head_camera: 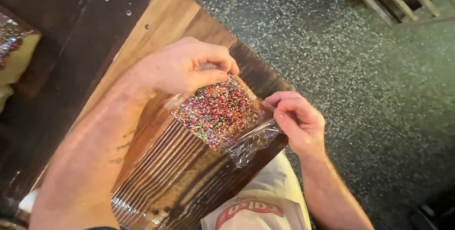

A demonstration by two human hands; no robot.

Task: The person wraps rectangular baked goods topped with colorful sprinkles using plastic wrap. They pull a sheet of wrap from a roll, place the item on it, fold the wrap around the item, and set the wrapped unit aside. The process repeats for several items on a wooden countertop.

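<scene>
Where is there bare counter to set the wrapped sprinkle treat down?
Bare wood lies on the wooden counter beyond the left hand, toward the dark screwed panel. It is crowded at the near edge: both hands, the right hand too, hold the sprinkle treat above the stack of clear bags.

Left hand (182, 66) pinches the top edge of a clear plastic bag (251, 137) holding a sprinkle-covered treat (217, 112). Right hand (296, 118) pinches the bag's right side. Wooden worktop (166, 17) beneath; speckled floor (369, 92) beyond.
</scene>
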